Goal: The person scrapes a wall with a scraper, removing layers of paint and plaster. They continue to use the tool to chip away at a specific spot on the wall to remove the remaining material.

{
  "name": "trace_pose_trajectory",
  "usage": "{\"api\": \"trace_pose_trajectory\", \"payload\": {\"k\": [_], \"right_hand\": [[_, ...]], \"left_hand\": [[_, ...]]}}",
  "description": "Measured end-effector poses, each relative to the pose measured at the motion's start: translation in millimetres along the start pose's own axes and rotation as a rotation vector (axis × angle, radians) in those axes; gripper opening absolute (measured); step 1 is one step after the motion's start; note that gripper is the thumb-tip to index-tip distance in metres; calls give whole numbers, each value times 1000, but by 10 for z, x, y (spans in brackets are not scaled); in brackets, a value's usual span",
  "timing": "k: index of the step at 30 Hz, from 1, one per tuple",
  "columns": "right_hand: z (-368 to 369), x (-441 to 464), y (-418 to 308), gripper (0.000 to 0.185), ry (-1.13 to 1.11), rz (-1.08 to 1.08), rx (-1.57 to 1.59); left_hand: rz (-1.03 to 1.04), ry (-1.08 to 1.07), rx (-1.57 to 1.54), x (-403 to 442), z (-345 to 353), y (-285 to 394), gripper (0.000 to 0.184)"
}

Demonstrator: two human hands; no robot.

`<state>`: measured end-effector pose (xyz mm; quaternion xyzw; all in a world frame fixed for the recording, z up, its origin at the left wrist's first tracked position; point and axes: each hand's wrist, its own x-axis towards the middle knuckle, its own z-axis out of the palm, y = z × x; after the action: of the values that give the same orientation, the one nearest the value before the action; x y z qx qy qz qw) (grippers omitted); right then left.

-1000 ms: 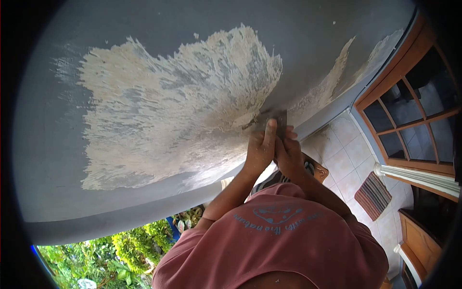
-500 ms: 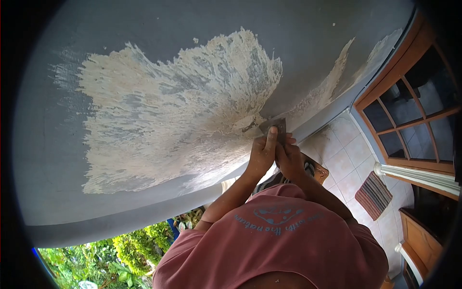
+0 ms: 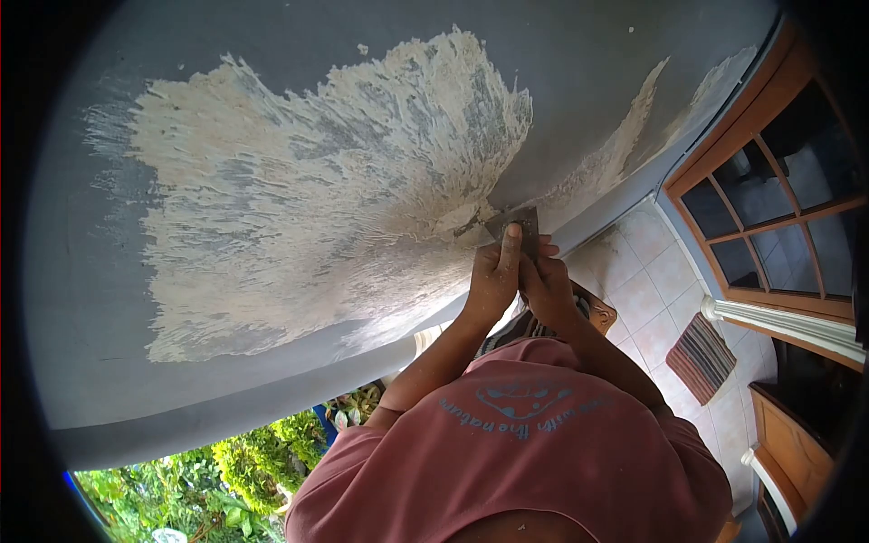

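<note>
Both hands meet at a flat dark scraper (image 3: 527,220), whose blade is at the grey wall (image 3: 579,54) beside the lower right of a large rough patch of bare plaster (image 3: 299,181). My left hand (image 3: 493,281) is closed on the scraper, its thumb pressed along the flat face. Close against it, my right hand (image 3: 549,288) grips the tool from the right, with fingertips showing past its edge. The handle is hidden by the hands. A small chipped spot (image 3: 460,220) lies just left of the blade.
A narrow scraped streak (image 3: 638,122) runs along the wall to the right. Beyond are a wood-framed glass window (image 3: 769,199), a tiled floor (image 3: 647,271) and a striped mat (image 3: 701,359). Green plants (image 3: 258,462) stand at lower left, and a carved wooden piece (image 3: 599,312) is behind my right forearm.
The scraper and both hands first drew back slightly from the chipped spot, then moved slightly up the view. Both hands have kept hold of the tool. The view has shifted a little.
</note>
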<state>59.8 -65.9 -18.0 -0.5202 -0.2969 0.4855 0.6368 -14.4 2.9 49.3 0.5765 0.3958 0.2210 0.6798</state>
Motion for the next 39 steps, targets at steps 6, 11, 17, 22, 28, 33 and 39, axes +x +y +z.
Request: {"api": "trace_pose_trajectory", "payload": {"k": [6,11,17,22,28,33,39], "right_hand": [[50,-17,-130,25,33,-58,-59],[-3,60,-14,24,44,-70,-65],[26,75,-24,31,15,-55,41],[91,-4,20,35,58,22,34],[-48,137,70,35,-39,-19,13],[94,64,-197,33,27,-41,22],[75,72,-125,30,35,-3,50]], "left_hand": [[5,3,17,-55,21,170,63],[29,12,-42,-5,20,1,61],[21,7,-29,-10,-2,73,61],[26,-18,-41,-46,-39,15,61],[111,-42,-44,37,-57,-69,60],[88,-62,-22,-37,-78,179,63],[155,-40,-55,34,-73,-19,59]]}}
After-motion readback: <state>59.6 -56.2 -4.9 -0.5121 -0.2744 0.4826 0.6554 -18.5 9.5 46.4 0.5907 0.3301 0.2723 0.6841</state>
